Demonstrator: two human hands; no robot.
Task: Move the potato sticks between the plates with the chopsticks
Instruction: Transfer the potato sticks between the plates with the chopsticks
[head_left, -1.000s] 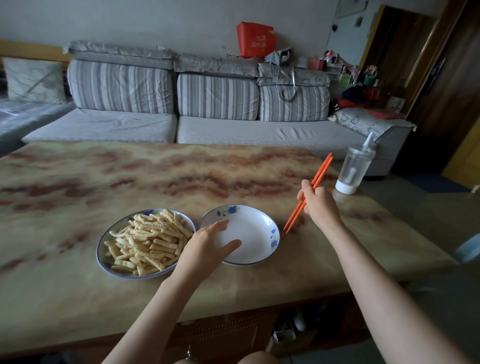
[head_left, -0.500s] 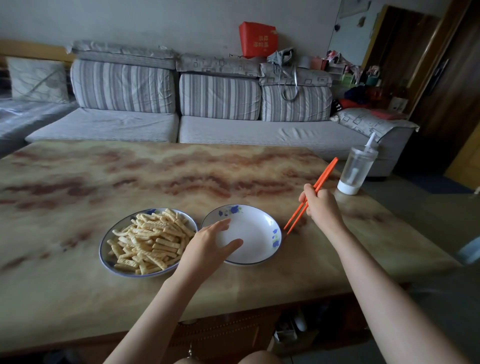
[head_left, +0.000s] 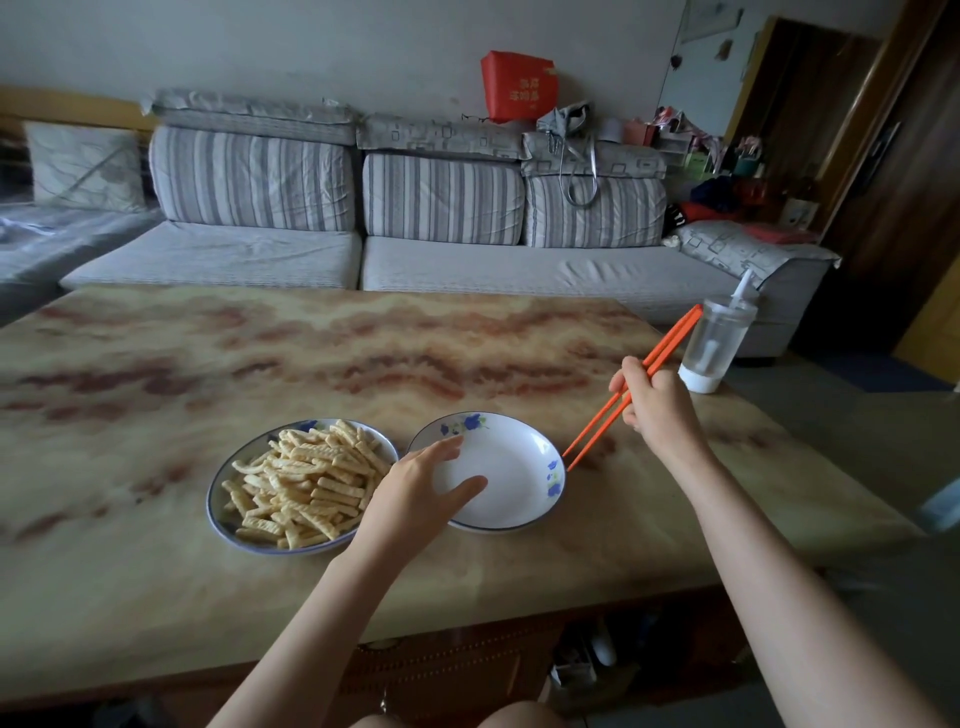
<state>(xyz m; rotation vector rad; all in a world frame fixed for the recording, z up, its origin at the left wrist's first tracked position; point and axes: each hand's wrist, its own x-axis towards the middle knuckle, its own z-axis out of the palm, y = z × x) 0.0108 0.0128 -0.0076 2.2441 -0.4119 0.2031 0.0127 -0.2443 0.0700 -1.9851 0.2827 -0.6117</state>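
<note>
A heap of pale crinkle-cut potato sticks (head_left: 306, 483) fills the left plate (head_left: 221, 522), a white one with a blue rim. Right beside it stands a second white plate (head_left: 524, 467) with blue flowers and nothing on it. My left hand (head_left: 415, 493) lies over that plate's near left rim, fingers spread and straight, thumb on the plate. My right hand (head_left: 654, 402) grips a pair of orange chopsticks (head_left: 597, 426) to the right of the bare plate. Their tips point down and left, close to the plate's right rim.
The plates stand on a marble-patterned table (head_left: 260, 364) whose front edge runs just below my forearms. A clear plastic cup with a straw (head_left: 714, 343) stands at the table's right edge behind my right hand. A grey striped sofa (head_left: 441, 208) lies beyond the table.
My right hand has shifted its hold on the chopsticks and tilted their tips down nearer the bare plate's right rim. My left hand has stayed on that plate.
</note>
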